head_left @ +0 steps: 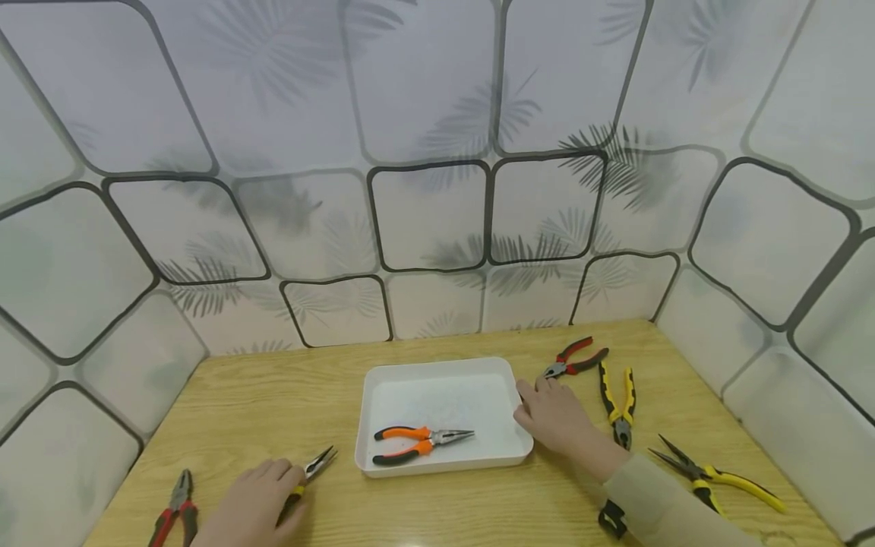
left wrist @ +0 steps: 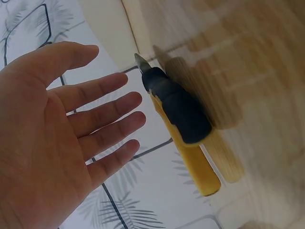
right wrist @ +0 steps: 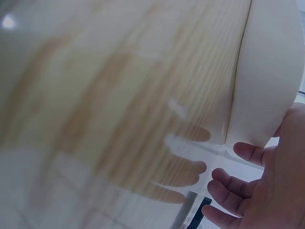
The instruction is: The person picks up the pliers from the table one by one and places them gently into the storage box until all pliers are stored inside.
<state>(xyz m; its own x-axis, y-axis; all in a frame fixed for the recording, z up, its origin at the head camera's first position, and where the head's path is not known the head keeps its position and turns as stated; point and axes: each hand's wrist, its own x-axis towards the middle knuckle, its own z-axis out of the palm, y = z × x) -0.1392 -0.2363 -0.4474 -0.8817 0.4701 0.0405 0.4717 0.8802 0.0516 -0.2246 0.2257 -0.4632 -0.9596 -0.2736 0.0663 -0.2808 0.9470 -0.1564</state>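
Note:
A white rectangular tray (head_left: 437,468) stands on the table, with orange-and-black long-nose pliers (head_left: 427,445) lying inside it. My right hand (head_left: 557,419) is at the tray's right side and pinches its edge, thumb over the rim. In the right wrist view, that hand (right wrist: 274,191) has a fingertip against the lower edge of the tray wall (right wrist: 267,62). My left hand (head_left: 256,501) is left of the tray, beside yellow-and-black pliers (head_left: 317,464). The left wrist view shows this hand (left wrist: 71,124) with its fingers extended, apart from the pliers' handles (left wrist: 186,114).
Red-handled pliers (head_left: 181,497) lie at the far left. Beyond my right hand are red-and-black pliers (head_left: 557,370). Further right lie yellow-and-black pliers (head_left: 621,429) and yellow-handled long-nose pliers (head_left: 699,474). Patterned wall covering (head_left: 431,220) encloses the wooden table (head_left: 273,395) behind and at both sides.

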